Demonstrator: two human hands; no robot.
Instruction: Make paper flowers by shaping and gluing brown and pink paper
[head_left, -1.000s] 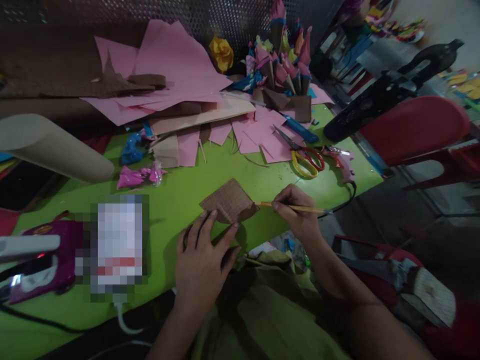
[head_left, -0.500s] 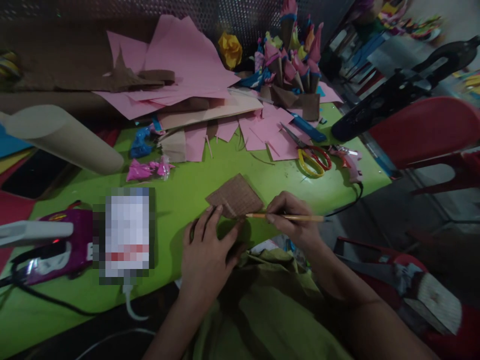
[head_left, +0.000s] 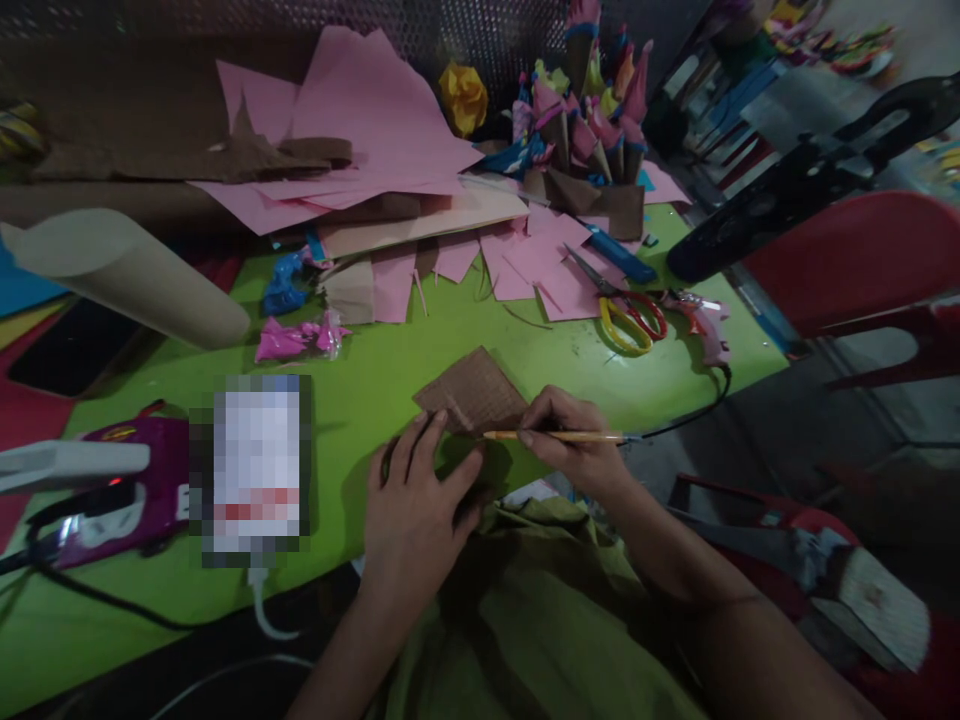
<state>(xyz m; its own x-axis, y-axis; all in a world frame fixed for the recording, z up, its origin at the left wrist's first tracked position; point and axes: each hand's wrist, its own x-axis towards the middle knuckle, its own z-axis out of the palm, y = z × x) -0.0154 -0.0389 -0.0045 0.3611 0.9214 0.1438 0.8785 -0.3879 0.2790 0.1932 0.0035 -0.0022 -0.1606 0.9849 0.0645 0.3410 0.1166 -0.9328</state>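
A brown square with a woven-looking texture, paper or cloth, lies turned cornerwise on the green table. My left hand rests flat with its fingers spread, the fingertips touching the square's near left edge. Pinched in my right hand is a slim wooden pencil, held almost level. Its tip points left and meets the near edge of the square, close to my left thumb. The underside of my left hand is hidden.
Scissors, a glue gun and a blue cutter lie at the right. Pink sheets and wrapped paper cones fill the back. A cardboard tube, a phone and a blurred-out white object are on the left.
My right hand and the pencil have shifted slightly left, so the tip sits nearer my left thumb. The left hand and the brown square stay about where they were.
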